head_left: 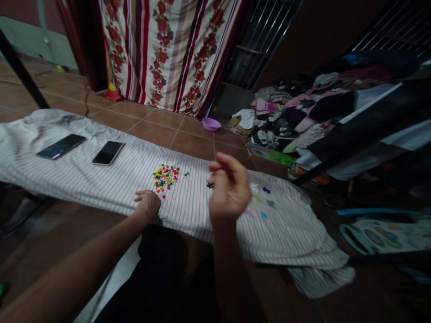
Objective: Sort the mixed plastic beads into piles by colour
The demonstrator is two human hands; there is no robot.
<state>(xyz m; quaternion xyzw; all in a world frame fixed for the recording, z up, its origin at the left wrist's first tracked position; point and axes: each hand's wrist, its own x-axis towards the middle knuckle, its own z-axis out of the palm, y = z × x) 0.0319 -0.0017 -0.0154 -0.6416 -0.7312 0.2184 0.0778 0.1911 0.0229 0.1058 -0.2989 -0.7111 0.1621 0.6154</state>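
A loose heap of small multicoloured beads lies on the striped cloth. My left hand rests on the cloth at the heap's near edge, its visible fingers stretched out to the left. Raised over the cloth, my right hand has its fingers curled towards the thumb; whatever may be in them is hidden. Just left of that hand are small black pieces, partly covered by it. Beyond it lie little groups of dark blue pieces, grey pieces, light blue pieces and pink pieces.
Two phones, a larger one and a smaller one, lie on the cloth at left. On the tiled floor behind stands a purple basin. A striped floral curtain hangs behind; heaped clothes fill the right.
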